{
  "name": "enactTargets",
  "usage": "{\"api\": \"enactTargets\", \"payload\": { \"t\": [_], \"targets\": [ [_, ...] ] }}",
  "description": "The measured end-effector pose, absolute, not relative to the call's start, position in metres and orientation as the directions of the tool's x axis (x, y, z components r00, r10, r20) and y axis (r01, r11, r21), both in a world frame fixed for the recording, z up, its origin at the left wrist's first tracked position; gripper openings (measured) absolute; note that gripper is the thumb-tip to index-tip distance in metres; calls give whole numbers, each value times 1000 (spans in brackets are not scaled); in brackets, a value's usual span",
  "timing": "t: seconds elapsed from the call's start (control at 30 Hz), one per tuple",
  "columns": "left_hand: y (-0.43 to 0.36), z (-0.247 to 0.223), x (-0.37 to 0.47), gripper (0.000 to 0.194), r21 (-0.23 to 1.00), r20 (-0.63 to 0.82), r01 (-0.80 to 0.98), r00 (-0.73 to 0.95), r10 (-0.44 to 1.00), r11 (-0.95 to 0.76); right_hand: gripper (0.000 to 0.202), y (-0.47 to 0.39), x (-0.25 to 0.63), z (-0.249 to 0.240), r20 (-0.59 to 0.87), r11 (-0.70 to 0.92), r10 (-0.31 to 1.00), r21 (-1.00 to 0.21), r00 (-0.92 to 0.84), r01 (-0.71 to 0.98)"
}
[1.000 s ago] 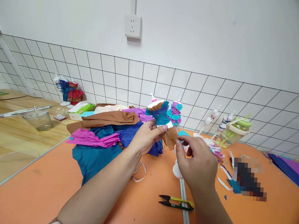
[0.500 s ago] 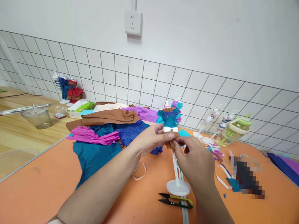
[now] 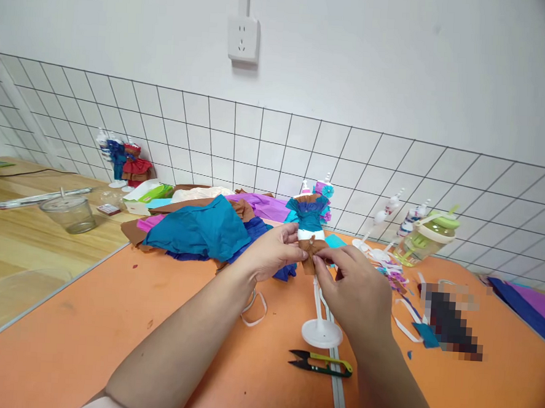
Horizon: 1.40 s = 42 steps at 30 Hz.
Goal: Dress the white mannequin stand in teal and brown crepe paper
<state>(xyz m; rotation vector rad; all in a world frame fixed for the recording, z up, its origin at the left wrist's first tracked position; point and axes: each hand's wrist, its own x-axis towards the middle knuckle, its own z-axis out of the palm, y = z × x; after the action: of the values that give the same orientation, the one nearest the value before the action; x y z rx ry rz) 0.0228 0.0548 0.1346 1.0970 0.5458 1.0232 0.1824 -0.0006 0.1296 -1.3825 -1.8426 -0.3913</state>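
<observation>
A small dress-form mannequin stands on a white stem and round base, in front of me. A ruffled teal and brown top covers its bust, and a white band shows at the waist. Below that, a piece of brown cloth is wrapped around the hips and gathered at the front. My left hand holds the brown cloth from the left, thumb at its front and fingers behind. My right hand pinches the cloth's front and right side with thumb and fingertips. Thread snips lie close to the base.
Crumpled teal cloth tops a pile of coloured fabrics at left. Other mini mannequins stand at far left and right. A green-lidded jar, fabric scraps, a blurred dark object and a glass cup are around.
The teal cloth at left has moved up and back onto the pile, baring orange tabletop. The mannequin's base has shifted slightly left and back. Both hands stay at the brown cloth, now spread flatter.
</observation>
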Motion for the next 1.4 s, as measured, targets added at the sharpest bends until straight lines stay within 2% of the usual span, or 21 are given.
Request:
{"api": "enactTargets", "payload": {
  "t": [0.33,0.5,0.6,0.7,0.83,0.9,1.0,1.13,1.23,1.4],
  "targets": [
    [55,134,24,40,929,109,-364,437,893,64,16,1,181,128,724,328,686,-209,-80,921],
    [56,133,25,41,953,139,-302,412,900,-9,12,0,183,132,637,334,770,-359,-32,872],
    [57,133,22,50,942,85,-328,421,903,64,12,2,185,135,597,339,802,-443,-10,830],
    [57,131,19,58,894,12,-397,484,875,208,12,4,186,136,545,324,839,-500,1,803],
    [60,127,18,32,861,-44,-392,578,815,324,13,3,185,135,523,340,851,-489,-41,803],
    [62,125,20,35,894,-37,-358,540,841,270,13,3,185,135,530,339,847,-475,-44,812],
    [66,124,23,42,948,54,-310,379,924,72,14,4,185,134,510,309,860,-512,-6,802],
    [67,125,24,36,941,223,-293,159,962,-170,20,8,186,133,432,300,900,-705,53,643],
    [65,129,23,31,934,281,-250,68,957,-256,33,13,188,131,307,242,950,-849,65,469],
    [62,135,22,31,925,307,-225,-30,951,-306,47,19,191,128,206,184,979,-908,17,375]
  ]
}}
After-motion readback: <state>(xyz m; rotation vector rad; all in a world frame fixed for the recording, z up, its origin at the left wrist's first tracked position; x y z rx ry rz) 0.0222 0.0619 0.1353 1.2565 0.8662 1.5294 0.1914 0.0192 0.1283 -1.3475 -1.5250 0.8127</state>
